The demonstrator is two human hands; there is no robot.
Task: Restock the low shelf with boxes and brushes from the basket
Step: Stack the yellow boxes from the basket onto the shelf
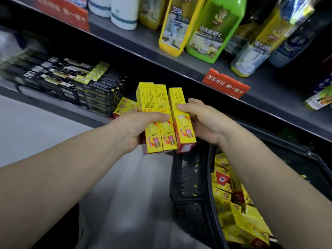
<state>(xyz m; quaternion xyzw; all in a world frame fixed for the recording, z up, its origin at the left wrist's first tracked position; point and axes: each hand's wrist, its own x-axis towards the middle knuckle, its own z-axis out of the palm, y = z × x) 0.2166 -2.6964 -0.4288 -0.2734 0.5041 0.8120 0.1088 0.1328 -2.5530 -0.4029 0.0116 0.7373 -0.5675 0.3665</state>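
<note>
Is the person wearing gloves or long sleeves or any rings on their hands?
No. Both arms are bare all the way to the picture's edge, so no sleeve shows. The left hand and the right hand have no gloves, and I can see no ring, watch or bracelet. The fingernails that show look short and plain.

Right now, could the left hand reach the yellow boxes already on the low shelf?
Probably yes. The shelved yellow boxes sit just beyond the left hand with nothing between, but that hand is full, gripping two yellow boxes.
</note>
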